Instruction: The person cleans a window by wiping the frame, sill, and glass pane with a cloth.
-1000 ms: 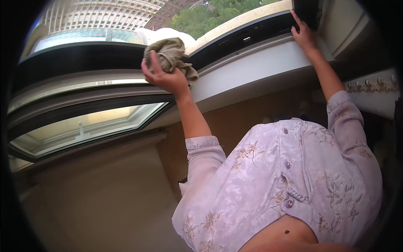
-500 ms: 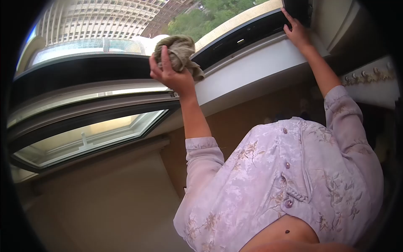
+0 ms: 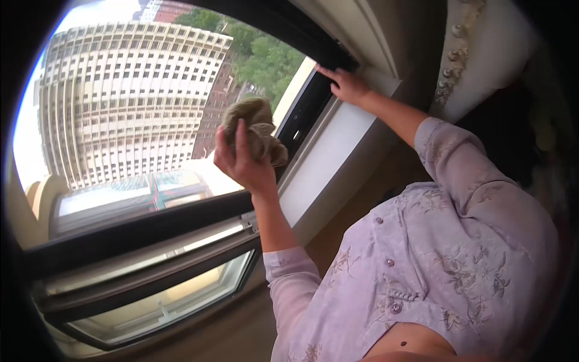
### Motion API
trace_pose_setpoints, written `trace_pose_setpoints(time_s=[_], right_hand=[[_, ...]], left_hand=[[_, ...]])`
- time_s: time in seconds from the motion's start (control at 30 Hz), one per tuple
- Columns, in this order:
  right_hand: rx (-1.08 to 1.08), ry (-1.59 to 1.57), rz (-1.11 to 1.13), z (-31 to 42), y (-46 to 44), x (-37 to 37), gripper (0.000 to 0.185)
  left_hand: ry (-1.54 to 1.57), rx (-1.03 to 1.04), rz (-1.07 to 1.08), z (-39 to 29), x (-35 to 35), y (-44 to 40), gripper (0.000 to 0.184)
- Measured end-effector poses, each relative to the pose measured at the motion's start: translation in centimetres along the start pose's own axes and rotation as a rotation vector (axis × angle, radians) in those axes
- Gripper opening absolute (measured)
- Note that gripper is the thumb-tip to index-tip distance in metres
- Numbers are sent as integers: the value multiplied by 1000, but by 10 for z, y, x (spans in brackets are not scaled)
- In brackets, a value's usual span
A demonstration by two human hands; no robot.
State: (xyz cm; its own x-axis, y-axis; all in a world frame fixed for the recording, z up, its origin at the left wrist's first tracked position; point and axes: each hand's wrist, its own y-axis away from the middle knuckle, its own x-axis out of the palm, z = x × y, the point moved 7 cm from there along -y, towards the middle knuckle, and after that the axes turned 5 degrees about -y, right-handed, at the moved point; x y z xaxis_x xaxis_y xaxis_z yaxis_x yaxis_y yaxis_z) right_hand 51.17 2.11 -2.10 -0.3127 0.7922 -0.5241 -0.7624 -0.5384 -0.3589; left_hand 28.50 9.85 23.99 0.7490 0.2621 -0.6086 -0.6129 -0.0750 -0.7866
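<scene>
My left hand [image 3: 247,170] is closed on a crumpled olive-brown cloth [image 3: 256,130], bunched between fingers and palm. It is raised in front of the window glass [image 3: 136,108]; whether the cloth touches the glass I cannot tell. My right hand [image 3: 350,86] rests at the upper corner of the dark window frame [image 3: 310,113]. Its index finger stretches out along the frame and the thumb stands apart, with nothing held.
A white sill [image 3: 329,160] runs beside the frame. Below is a second window sash [image 3: 163,298] with a dark border. At the upper right stands a pale padded piece with studs [image 3: 453,54]. Outside are a tall building [image 3: 120,90] and trees [image 3: 271,66].
The view has tilted and turned, so more glass and the building show. My left hand still grips the cloth, and my right hand remains on the frame.
</scene>
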Motion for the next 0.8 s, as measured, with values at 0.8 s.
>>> trace_pose_setpoints(time_s=[0.8], right_hand=[[303,-699,44,-13,13,5,62]], left_hand=[[-268,298,323,-78,170,-3,38]])
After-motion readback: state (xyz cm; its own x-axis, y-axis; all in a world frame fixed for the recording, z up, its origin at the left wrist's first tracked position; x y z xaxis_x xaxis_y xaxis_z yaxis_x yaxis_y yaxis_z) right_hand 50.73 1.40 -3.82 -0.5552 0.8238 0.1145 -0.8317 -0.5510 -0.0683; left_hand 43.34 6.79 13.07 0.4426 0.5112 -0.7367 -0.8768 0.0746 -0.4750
